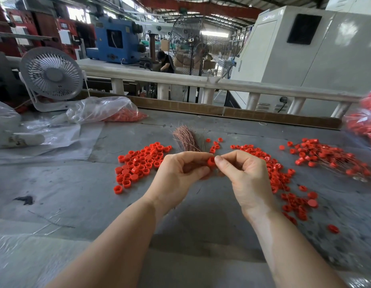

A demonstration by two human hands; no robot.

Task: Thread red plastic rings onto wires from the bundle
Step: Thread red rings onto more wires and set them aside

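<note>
L hand (181, 169) pinches red ring (211, 161) | R hand (246, 173) fingers pinched at ring, wire too thin to tell

Both forearms are bare from the bottom of the view up to the wrists, with no sleeve, glove, watch or ring showing on the left hand (181, 173) or the right hand (246, 175), and the fingernails are short and unpainted.

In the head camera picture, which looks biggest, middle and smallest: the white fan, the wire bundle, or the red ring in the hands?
1. White fan, though it sits farther from the camera.
2. Wire bundle.
3. Red ring, pinched by the left hand; it looks clearly smallest.
</note>
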